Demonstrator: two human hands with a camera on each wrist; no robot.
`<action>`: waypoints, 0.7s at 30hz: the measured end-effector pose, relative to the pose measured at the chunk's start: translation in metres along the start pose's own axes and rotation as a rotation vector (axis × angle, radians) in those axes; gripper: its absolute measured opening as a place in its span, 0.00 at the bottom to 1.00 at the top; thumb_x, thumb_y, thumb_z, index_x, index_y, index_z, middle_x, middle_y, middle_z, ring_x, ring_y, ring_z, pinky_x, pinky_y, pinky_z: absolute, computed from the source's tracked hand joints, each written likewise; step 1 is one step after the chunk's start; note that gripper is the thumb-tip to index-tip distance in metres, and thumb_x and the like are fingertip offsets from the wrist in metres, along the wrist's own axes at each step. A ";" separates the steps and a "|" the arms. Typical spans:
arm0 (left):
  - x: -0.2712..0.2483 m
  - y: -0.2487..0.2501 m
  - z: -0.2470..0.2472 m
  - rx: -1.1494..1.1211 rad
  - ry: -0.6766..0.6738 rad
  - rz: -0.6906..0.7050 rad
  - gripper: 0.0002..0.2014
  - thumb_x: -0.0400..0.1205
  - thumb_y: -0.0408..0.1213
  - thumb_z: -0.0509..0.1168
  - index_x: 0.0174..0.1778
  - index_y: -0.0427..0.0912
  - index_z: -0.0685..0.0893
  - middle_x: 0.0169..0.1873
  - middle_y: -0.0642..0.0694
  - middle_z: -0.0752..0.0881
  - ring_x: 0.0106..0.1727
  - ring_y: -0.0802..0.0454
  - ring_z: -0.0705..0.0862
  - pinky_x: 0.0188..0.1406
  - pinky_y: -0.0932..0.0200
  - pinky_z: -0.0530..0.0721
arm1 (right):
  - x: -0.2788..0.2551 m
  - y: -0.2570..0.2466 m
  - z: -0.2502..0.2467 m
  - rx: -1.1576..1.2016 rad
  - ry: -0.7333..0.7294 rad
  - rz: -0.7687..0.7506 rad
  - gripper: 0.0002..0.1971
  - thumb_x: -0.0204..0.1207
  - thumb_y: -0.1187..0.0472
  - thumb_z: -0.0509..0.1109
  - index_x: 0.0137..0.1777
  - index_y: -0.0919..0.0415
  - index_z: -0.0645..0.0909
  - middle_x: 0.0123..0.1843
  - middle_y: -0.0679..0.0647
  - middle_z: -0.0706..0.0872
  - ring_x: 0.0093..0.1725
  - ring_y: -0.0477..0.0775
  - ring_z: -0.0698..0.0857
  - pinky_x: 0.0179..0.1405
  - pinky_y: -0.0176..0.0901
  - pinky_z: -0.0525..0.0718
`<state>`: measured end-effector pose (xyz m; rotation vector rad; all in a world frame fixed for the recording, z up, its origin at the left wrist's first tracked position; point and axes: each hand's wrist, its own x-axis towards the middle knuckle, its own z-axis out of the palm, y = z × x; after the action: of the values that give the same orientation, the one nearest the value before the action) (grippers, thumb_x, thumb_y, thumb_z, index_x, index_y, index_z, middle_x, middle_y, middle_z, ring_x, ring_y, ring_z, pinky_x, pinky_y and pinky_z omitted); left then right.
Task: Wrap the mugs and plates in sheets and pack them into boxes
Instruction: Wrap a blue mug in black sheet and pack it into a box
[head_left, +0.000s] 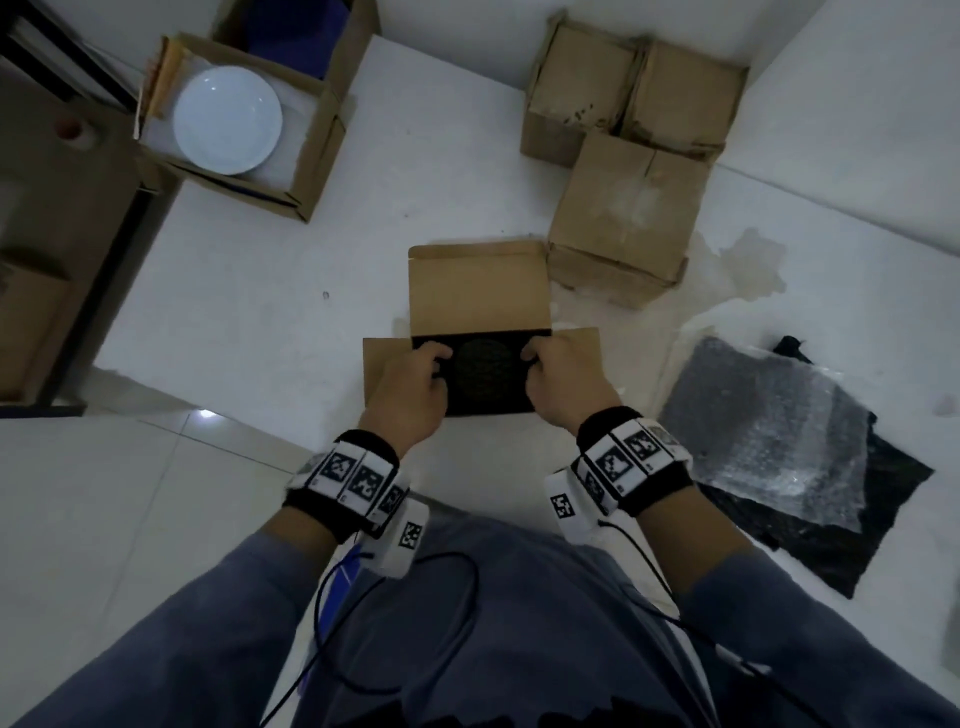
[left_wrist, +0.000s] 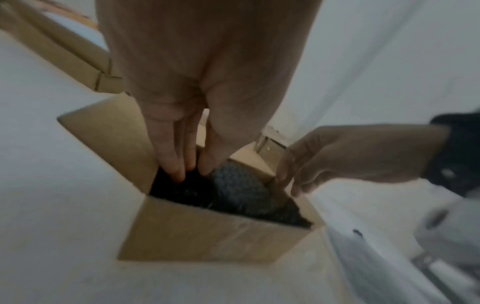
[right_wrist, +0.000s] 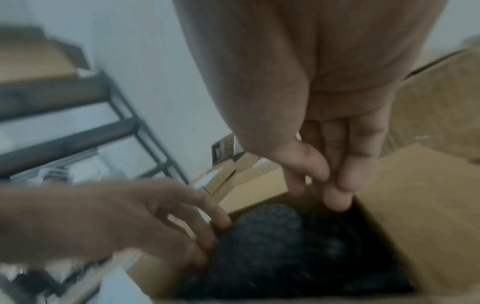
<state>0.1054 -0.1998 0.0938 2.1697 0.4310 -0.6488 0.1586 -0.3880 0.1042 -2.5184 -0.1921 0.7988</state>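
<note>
An open cardboard box (head_left: 478, 291) stands on the white floor in front of me, its back flap upright and its side flaps spread. Inside lies a bundle wrapped in a dark bubble sheet (head_left: 483, 369). My left hand (head_left: 415, 379) reaches into the box at the bundle's left side; in the left wrist view its fingers (left_wrist: 176, 162) point straight down against the dark wrap (left_wrist: 239, 185). My right hand (head_left: 561, 374) reaches in at the right side, and its fingertips (right_wrist: 335, 195) touch the bundle (right_wrist: 285, 246) next to the box wall (right_wrist: 415, 205). What is under the wrap is hidden.
An open box (head_left: 311, 156) at the far left holds a white plate (head_left: 227, 119). Three closed boxes (head_left: 623, 208) stand at the far right. A pile of bubble wrap on black sheets (head_left: 769, 431) lies to my right. A dark shelf (head_left: 52, 260) stands on the left.
</note>
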 end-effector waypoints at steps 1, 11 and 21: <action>-0.001 -0.002 0.001 0.085 0.025 0.070 0.20 0.83 0.25 0.60 0.72 0.40 0.75 0.61 0.37 0.81 0.58 0.43 0.82 0.54 0.55 0.82 | 0.000 0.002 -0.004 -0.100 0.077 -0.058 0.13 0.73 0.71 0.63 0.54 0.66 0.85 0.50 0.65 0.86 0.50 0.65 0.84 0.50 0.55 0.82; 0.013 -0.009 0.008 0.488 0.069 0.317 0.27 0.66 0.19 0.69 0.58 0.44 0.72 0.48 0.42 0.80 0.37 0.41 0.81 0.26 0.49 0.81 | 0.001 0.001 0.002 -0.748 -0.038 -0.151 0.09 0.66 0.63 0.71 0.37 0.52 0.73 0.38 0.54 0.85 0.57 0.61 0.79 0.60 0.55 0.69; 0.003 -0.008 0.006 0.978 0.277 0.389 0.38 0.62 0.28 0.73 0.70 0.42 0.72 0.50 0.44 0.86 0.56 0.42 0.82 0.42 0.50 0.76 | 0.010 0.009 0.014 -1.016 0.057 -0.333 0.26 0.68 0.53 0.74 0.64 0.60 0.73 0.53 0.59 0.86 0.69 0.65 0.73 0.68 0.56 0.69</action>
<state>0.1017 -0.1997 0.0838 3.1672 -0.2529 -0.3555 0.1582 -0.3876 0.0849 -3.2545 -1.2247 0.5508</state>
